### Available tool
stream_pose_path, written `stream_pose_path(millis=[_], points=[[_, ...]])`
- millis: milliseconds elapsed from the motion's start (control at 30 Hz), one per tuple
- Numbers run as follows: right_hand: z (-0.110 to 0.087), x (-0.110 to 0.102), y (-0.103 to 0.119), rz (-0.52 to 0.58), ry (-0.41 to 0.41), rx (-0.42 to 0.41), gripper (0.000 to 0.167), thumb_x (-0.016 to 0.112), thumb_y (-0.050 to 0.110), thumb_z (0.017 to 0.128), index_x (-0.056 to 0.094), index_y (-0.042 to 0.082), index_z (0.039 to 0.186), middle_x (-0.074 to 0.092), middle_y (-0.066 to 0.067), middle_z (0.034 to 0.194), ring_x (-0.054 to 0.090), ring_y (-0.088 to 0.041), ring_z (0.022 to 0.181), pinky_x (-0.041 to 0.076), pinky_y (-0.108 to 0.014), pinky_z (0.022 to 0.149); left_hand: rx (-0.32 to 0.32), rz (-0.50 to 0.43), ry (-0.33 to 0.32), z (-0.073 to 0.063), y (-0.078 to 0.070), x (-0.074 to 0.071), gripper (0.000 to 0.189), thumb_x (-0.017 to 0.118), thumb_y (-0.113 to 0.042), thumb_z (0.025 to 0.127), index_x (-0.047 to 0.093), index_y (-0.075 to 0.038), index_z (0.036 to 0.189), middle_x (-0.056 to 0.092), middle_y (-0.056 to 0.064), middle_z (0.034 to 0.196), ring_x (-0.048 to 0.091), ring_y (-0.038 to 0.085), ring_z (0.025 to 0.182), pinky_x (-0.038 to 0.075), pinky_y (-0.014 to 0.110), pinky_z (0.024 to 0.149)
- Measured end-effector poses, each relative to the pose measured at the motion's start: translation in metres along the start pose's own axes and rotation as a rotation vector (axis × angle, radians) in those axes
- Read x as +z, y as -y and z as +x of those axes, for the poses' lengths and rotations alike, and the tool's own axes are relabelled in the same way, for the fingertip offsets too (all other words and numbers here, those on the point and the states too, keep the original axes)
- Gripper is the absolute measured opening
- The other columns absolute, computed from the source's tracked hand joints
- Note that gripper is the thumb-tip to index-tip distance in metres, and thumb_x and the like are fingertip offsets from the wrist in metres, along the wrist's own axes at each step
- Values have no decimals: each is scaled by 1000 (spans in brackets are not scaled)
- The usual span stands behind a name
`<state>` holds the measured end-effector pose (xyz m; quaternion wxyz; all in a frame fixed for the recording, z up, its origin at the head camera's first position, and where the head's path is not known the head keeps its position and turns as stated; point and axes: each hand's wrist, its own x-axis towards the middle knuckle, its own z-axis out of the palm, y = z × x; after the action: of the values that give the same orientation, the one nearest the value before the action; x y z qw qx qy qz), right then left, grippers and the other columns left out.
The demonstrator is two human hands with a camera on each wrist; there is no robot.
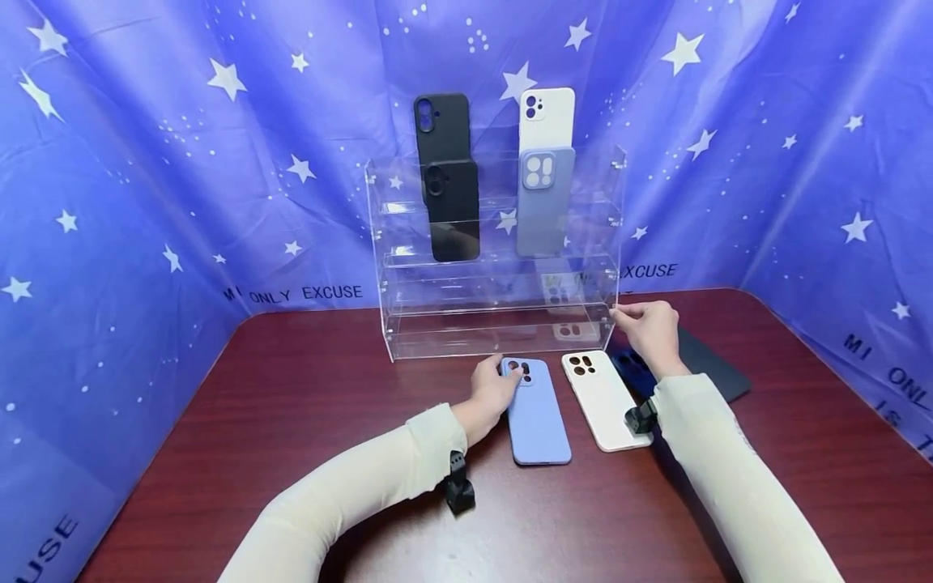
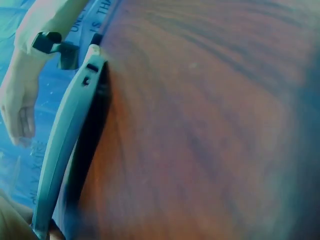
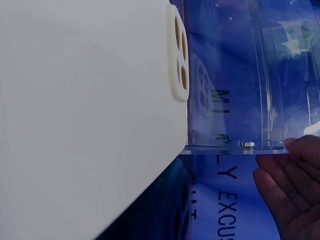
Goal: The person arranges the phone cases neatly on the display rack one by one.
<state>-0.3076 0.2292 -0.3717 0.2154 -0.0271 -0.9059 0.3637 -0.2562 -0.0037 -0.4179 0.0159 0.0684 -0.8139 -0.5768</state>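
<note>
My left hand (image 1: 493, 387) pinches a light blue phone case (image 1: 543, 429) at its camera end, thumb on top. In the left wrist view that case (image 2: 65, 135) shows edge-on, with a dark gap between it and the tabletop. A clear acrylic display rack (image 1: 503, 328) stands at the back of the table. Its right side panel is pinched at the front edge by my right hand (image 1: 652, 328). The right wrist view has the thumb and fingers of this hand (image 3: 295, 185) on either side of the panel edge.
A white phone case (image 1: 601, 401) lies below my right hand, beside a dark blue case (image 1: 636, 372) and a dark flat piece (image 1: 717, 368). On the rack stand two black cases (image 1: 455, 214), a white one (image 1: 557, 125) and a grey-blue one (image 1: 543, 214). A starry curtain (image 1: 146, 162) hangs behind.
</note>
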Motion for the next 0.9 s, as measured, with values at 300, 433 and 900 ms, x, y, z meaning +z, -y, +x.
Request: stream_pose_path(millis=[300,433,900], points=[[-2,-1,-2,8,-14,-22,23,67,19,88,73,-2,97,69,-21,91,60,-38,97,40,-49,91,-31,-177,34,9,1,-17,27,62,-4,88,65,7,112,68,15,104,58,12,89,51,27,81],[-2,0,-1,-1,-25,-27,23,67,18,87,73,-1,96,70,-20,90,62,-36,93,44,-44,81,-73,-300,90,15,-7,-28,27,59,-1,90,63,8,114,67,20,108,61,12,84,54,29,76],[-1,0,-1,-12,-15,-26,23,67,19,87,73,-1,97,70,-20,89,63,-36,92,45,-42,76,86,-324,53,29,-59,-53,28,62,-4,89,65,-1,117,69,15,106,61,7,79,54,27,70]])
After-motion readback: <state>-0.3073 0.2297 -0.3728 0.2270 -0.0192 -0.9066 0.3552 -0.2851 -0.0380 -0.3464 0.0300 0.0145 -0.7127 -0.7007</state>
